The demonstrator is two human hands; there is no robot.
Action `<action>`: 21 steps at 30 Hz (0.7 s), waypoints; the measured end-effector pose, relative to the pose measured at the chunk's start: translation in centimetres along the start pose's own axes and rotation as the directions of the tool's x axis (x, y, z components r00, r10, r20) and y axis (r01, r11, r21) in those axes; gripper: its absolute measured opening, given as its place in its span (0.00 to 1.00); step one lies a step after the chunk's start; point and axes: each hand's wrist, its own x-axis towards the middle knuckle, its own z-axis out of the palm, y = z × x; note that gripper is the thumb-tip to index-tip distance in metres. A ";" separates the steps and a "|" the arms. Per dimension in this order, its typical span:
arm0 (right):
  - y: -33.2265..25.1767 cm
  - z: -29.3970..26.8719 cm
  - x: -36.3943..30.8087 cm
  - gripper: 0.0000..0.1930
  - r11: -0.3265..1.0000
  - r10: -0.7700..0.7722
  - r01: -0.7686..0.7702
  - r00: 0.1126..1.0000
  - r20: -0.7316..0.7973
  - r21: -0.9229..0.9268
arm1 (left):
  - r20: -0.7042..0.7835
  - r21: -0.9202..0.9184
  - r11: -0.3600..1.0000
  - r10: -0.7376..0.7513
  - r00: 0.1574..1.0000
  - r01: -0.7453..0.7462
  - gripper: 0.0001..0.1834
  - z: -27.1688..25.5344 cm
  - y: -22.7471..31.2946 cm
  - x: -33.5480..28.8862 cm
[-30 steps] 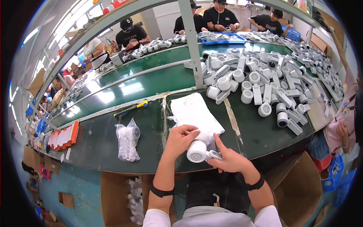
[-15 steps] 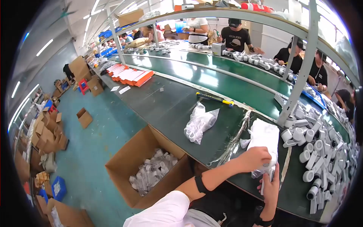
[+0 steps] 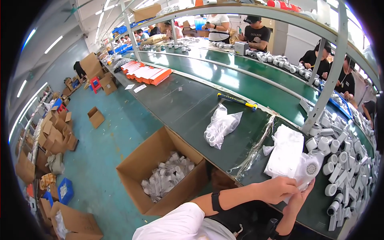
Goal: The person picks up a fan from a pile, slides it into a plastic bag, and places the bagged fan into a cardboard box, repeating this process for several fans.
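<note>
Both hands meet at the near edge of the dark worktop, beside a stack of white plastic bags (image 3: 285, 150). Between them is a white shower-head-like piece (image 3: 311, 168) in a clear bag, its round perforated face turned up. My right hand (image 3: 297, 200) wraps the lower end of the piece from below. The fingers of my left hand (image 3: 278, 189) are pinched on the bag's plastic next to the handle; the handle itself is mostly hidden. A heap of similar grey-white pieces (image 3: 338, 164) lies to the right.
An open carton (image 3: 136, 184) with bagged pieces stands left of me, below the worktop edge. On the worktop lie a filled clear bag (image 3: 222, 124), a yellow-and-black hammer-like tool (image 3: 238, 102) and orange-white flat boxes (image 3: 146, 73). A shelf post (image 3: 326, 76) rises ahead. Co-workers sit beyond the green conveyor (image 3: 224, 78).
The white piece has moved off the bag stack to the right, and clear plastic now surrounds its face. Both hands have come closer together and lower. The view has shifted slightly left.
</note>
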 end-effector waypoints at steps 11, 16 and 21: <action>1.1 -1.1 -0.8 0.28 0.997 0.066 -0.069 0.995 0.079 0.033 | -0.063 -0.386 0.903 -0.231 0.971 0.190 0.13 -0.2 0.9 -1.1; 3.4 0.0 -1.6 0.29 0.992 -0.126 0.126 0.992 -0.012 -0.021 | -0.090 -0.823 0.496 -0.595 0.799 0.277 0.28 3.0 -1.9 -2.5; 4.9 0.2 -1.3 0.28 0.735 -0.522 0.498 0.849 0.086 -0.460 | 0.163 -0.879 0.274 -0.595 0.787 0.389 0.32 2.4 -0.6 -2.8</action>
